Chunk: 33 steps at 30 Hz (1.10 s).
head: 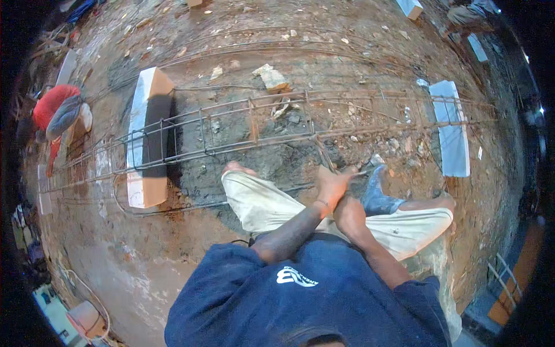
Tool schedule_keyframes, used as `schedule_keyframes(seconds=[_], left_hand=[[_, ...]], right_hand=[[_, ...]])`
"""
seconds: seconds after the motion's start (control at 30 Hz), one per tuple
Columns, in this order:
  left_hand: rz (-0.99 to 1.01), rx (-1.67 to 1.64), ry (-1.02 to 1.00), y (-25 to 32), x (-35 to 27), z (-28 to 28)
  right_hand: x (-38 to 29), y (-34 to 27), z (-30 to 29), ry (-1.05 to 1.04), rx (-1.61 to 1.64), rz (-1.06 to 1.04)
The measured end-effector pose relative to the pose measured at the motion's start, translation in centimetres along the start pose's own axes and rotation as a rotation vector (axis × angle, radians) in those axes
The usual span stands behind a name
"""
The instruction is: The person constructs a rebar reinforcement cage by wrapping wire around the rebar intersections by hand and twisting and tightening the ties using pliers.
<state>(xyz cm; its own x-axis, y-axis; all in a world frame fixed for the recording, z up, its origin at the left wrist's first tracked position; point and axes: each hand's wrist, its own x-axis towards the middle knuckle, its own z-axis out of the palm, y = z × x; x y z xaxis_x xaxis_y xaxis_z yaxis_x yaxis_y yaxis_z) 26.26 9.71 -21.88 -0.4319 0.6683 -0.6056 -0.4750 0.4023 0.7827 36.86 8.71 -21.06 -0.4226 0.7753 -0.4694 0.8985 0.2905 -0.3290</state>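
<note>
In the middle of the view my left hand (333, 184) is closed around a bundle of thin metal wires (324, 152). The bundle's far end reaches the near bar of a long rebar cage (256, 141). Just below and right of it is my right hand (350, 211), curled close against the left wrist; what its fingers hold is hidden. A thin metal rod or tool (363, 173) sticks out to the right of the left hand. My knees are spread on both sides, and a blue boot or sock (378, 193) covers one foot.
The cage rests across a white-topped block (145, 139) at left and another white block (450, 130) at right. Loose bars (260, 43) and a broken stone (272, 78) lie beyond. A co-worker in red (56, 106) bends at far left. A bucket (86, 319) stands lower left.
</note>
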Motion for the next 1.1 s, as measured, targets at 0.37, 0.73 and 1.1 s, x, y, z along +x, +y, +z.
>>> schedule_keyframes(seconds=[0.37, 0.73, 1.1], left_hand=[[-0.078, -0.153, -0.080, -2.7, 2.5, -0.9], [-0.255, -0.434, -0.322, -3.6, 3.7, -2.0], [-0.321, -0.616, -0.333, -0.5, 2.3, -3.2]], right_hand=[[0.0, -0.8, -1.9, 0.004, 0.060, 0.161], [-0.3, -0.4, -2.2, 0.122, 0.255, 0.085], [-0.8, 0.3, -1.9, 0.119, 0.307, -0.119]])
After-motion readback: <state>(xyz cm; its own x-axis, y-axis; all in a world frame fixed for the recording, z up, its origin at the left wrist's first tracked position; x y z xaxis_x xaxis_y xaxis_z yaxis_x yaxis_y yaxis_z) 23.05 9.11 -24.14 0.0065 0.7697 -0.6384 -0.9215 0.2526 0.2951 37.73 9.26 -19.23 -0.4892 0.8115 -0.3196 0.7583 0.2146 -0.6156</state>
